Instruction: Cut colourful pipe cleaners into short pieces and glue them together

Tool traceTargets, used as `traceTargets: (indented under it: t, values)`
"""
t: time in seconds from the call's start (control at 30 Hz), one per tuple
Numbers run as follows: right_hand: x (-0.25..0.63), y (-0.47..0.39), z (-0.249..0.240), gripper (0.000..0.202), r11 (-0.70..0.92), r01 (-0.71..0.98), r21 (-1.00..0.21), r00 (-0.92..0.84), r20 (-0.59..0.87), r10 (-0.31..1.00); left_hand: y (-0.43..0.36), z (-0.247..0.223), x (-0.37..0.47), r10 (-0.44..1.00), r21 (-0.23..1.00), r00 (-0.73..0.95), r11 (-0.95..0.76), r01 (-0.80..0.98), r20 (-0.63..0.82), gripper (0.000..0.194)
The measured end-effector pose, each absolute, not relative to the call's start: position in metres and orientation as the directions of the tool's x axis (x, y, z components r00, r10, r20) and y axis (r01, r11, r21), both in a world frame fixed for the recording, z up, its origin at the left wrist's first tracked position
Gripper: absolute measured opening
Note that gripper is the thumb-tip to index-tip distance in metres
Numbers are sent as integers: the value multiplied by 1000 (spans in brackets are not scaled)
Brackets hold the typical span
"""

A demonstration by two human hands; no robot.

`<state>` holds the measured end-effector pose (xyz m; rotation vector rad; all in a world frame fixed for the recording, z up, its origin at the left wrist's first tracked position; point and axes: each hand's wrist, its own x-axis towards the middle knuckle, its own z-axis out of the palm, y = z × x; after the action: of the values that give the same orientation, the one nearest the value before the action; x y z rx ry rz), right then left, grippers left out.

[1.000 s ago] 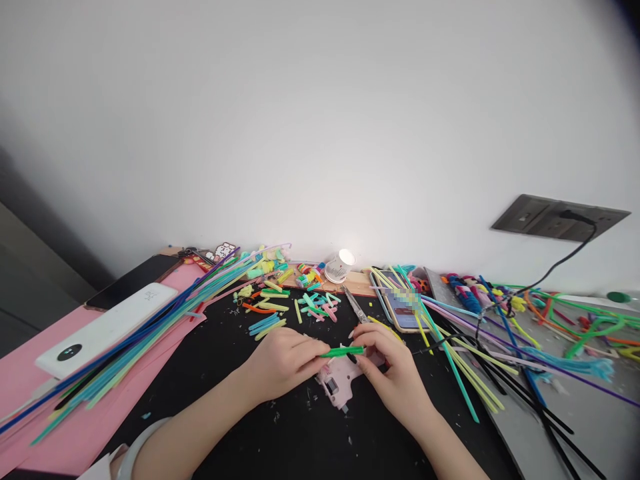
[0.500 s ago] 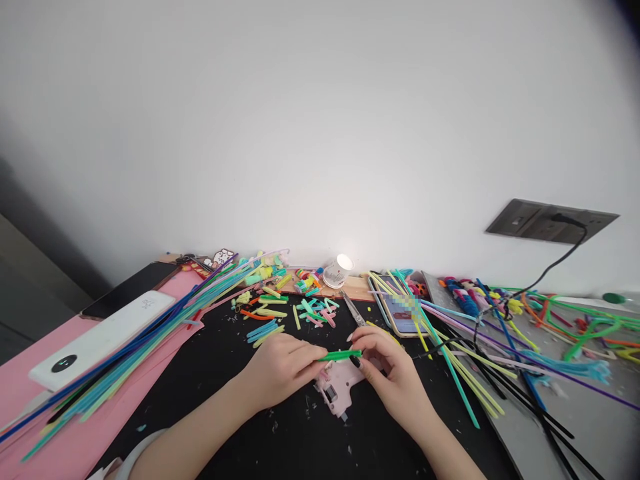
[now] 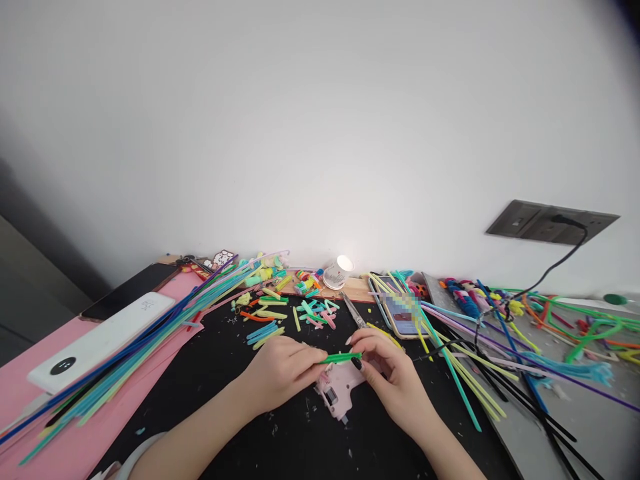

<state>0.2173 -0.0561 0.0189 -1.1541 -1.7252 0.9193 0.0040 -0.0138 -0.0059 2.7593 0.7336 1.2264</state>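
Short green pipe-cleaner pieces (image 3: 341, 358) stretch level between my two hands, above the black mat. My left hand (image 3: 287, 370) pinches their left end between thumb and fingers. At the right end, the thumb and fingers of my right hand (image 3: 383, 367) close on the same pieces; one dark nail shows. Just below them a pale pink glue gun (image 3: 340, 393) lies on the mat, its right part hidden behind my right hand. Scissors (image 3: 354, 312) rest beyond my right hand, beside a yellow strip.
Cut pieces (image 3: 273, 312) lie behind my left hand. A lit white cup (image 3: 338, 271) stands by the wall. Long stems cross a phone (image 3: 404, 320) at right. A white power bank (image 3: 100, 343) and more stems are at left. A black cable runs to a socket (image 3: 550, 222).
Both hands keep hold of the green pieces and have barely moved. The view has shifted very slightly.
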Motion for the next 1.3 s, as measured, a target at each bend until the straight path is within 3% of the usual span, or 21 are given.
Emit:
traceTargets:
  t: [0.37, 0.63, 1.3]
  values:
    - [216, -56, 22, 30, 374, 453, -809, -243, 292, 925, -14, -5, 5, 436, 224, 595, -890, 397, 675, 8]
    - [216, -55, 21, 13, 485, 510, -710, -277, 397, 875, -15, -1, 6, 418, 211, 623, -900, 381, 661, 9]
    - [216, -55, 19, 11, 432, 512, -743, -260, 345, 902, -17, 0, 7, 440, 261, 650, -897, 358, 620, 13]
